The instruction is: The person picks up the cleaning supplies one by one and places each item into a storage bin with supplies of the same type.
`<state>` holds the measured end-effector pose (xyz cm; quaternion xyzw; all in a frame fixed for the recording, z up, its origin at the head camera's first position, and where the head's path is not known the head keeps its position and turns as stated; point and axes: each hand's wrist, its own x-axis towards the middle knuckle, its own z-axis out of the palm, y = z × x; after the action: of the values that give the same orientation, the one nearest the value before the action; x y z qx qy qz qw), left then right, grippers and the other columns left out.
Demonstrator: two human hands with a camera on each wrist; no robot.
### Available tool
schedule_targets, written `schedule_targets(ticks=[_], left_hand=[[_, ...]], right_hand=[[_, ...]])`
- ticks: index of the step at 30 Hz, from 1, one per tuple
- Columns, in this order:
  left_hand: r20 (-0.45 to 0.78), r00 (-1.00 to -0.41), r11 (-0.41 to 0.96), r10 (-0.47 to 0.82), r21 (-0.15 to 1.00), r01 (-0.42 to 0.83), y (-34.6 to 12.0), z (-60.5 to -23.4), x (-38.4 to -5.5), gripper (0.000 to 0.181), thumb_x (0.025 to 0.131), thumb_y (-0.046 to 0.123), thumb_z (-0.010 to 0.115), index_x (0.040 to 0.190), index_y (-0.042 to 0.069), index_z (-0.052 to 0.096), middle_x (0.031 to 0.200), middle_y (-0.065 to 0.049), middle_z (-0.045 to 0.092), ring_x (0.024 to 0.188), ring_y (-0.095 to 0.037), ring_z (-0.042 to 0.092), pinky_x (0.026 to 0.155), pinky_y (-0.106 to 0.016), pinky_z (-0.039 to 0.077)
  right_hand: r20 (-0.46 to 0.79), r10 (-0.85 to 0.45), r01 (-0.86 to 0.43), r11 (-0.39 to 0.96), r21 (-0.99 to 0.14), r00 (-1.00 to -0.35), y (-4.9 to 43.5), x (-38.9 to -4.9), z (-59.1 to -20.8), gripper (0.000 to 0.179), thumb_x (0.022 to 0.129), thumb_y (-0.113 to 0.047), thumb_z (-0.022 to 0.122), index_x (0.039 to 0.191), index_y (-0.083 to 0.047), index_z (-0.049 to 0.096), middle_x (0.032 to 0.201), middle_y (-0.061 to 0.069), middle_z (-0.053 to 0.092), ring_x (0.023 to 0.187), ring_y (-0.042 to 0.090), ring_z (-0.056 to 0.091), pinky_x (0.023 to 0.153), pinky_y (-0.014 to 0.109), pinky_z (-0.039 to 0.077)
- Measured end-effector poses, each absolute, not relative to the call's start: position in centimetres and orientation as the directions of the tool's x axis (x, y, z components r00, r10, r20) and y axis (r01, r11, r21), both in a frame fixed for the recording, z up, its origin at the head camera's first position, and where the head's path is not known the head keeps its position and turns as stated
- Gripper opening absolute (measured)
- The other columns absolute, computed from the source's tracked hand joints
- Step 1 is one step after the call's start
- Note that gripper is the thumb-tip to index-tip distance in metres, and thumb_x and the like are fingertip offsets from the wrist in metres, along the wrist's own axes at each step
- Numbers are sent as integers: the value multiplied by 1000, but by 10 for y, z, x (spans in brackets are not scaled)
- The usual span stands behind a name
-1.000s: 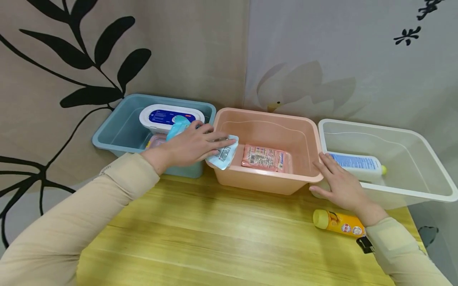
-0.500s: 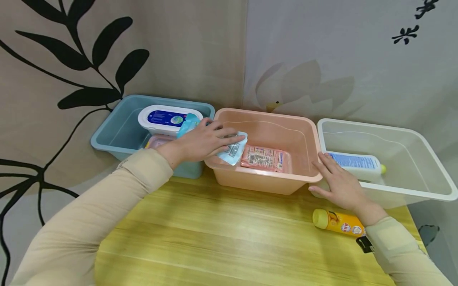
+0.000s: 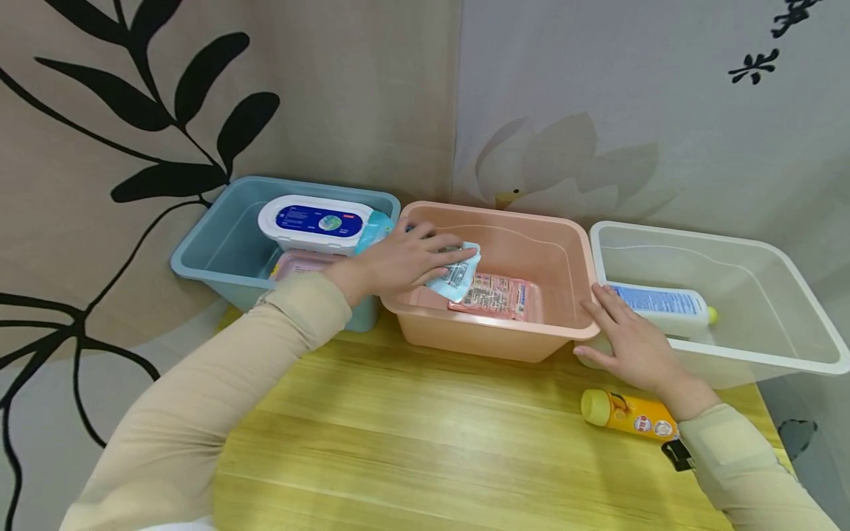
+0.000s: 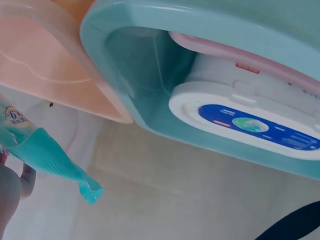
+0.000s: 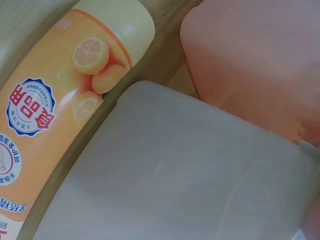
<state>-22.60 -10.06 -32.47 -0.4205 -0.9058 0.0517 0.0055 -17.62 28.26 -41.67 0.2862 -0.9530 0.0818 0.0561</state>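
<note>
My left hand (image 3: 412, 258) grips a light-blue soft packet (image 3: 460, 276) from above, over the left part of the pink bin (image 3: 485, 345). Teal film of that packet (image 4: 47, 157) sticks out past the hand in the left wrist view. Inside the pink bin lies a flat pink packet (image 3: 494, 296) with printed text. My right hand (image 3: 627, 343) rests with fingers extended at the adjoining rims of the pink bin and the white bin (image 3: 757, 360). Just below it, an orange bottle (image 3: 631, 414) with a pale yellow cap lies on the table, partly hidden by the wrist.
At the left, a blue bin (image 3: 199, 271) holds a white lidded box (image 3: 319, 221) with a blue label and a pinkish container (image 3: 305, 264). A white bottle (image 3: 664, 306) lies in the white bin. Curtains (image 3: 372, 96) hang close behind the bins, which stand on a wooden table (image 3: 412, 435).
My left hand has moved right with the light-blue packet, from the edge of the blue bin to over the pink bin. The right hand has stayed in place.
</note>
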Motion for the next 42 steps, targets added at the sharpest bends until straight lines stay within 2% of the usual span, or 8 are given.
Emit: schedule_targets(ticks=[10,17,24,31,42], left_hand=[[-42,-657,650,753,-109,752,-83,-329,-234,50,102,37,31,150,33,18,153,3,28,127,-24,35,105,-49,27],[-61,-691,691,721,-16,723,-72,-336,-234,50,101,40,28,150,36,14,154,5,27,132,-22,32,109,-51,25],[-47,-702,702,710,-25,712,-64,-346,-234,52,102,40,28,150,35,12,155,5,25,131,-24,33,108,-54,25],[-35,-726,727,687,10,687,-58,-355,-237,51,102,41,26,150,36,11,154,6,24,126,-22,34,108,-51,24],[-55,-744,746,666,56,664,-56,-362,-232,51,102,42,26,150,36,11,156,5,21,133,-24,29,109,-51,24]], right_hand=[[167,-539,-560,819,-124,-826,283,-177,-416,77,84,-49,63,141,-4,38,152,20,25,143,32,20,100,57,37],[161,-541,-561,818,-128,-826,284,-176,-416,77,84,-49,62,142,-4,37,153,19,24,143,33,20,100,57,37],[167,-544,-564,816,-125,-823,284,-176,-417,77,84,-49,62,141,-3,38,152,20,25,143,32,21,100,57,37],[162,-542,-562,818,-121,-825,283,-176,-418,77,85,-49,61,142,-4,37,153,19,24,144,31,19,100,57,38],[161,-541,-560,820,-118,-826,283,-176,-417,76,85,-49,61,141,-3,38,153,19,24,144,31,19,100,56,37]])
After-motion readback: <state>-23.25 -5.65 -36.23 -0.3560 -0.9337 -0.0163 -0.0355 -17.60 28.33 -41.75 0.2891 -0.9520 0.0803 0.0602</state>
